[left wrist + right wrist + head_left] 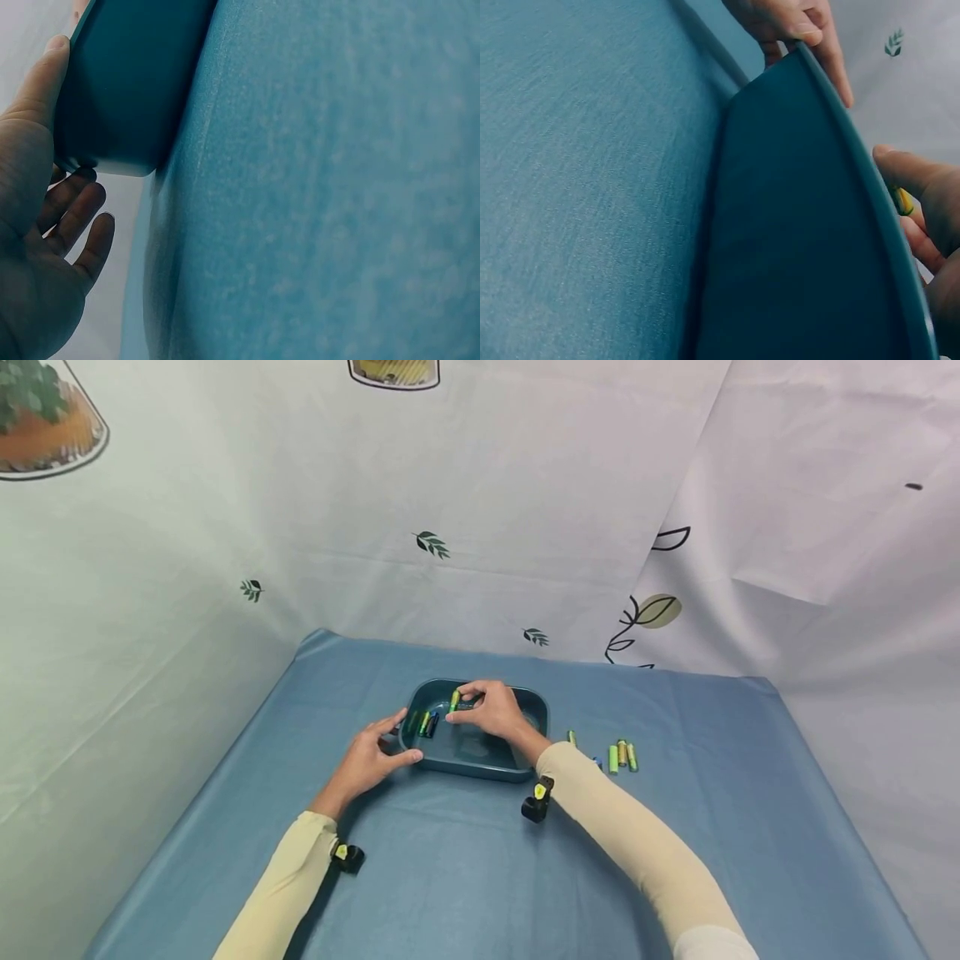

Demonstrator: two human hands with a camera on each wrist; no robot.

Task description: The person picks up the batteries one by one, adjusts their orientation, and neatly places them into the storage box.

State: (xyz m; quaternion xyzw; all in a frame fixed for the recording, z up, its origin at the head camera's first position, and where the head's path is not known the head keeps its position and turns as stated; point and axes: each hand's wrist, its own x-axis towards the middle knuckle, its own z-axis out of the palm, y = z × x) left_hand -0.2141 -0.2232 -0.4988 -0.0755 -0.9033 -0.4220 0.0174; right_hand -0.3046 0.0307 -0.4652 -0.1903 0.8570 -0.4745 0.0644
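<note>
Over tray (480, 764): right hand (491, 708) pinches green battery (454, 699); left hand (367, 760), fingers relaxed, steadies tray corner.

Head view: batteries (424, 723) in tray (480, 764), just left of right hand (491, 708), too small to count or read; same w/ loose batteries (622, 754) on cloth right of that forearm, one partly behind sleeve. Battery (454, 699) pinched in right fingers mostly covered, only one end shows. Left wrist view: left hand (37, 225) cut off by frame edge, fingertips behind tray wall (127, 82); tray inside not visible. Right wrist view: tray rim blocks most of right hand (930, 217), only a yellow-green sliver of battery (903, 201) shows; tray contents hidden
</note>
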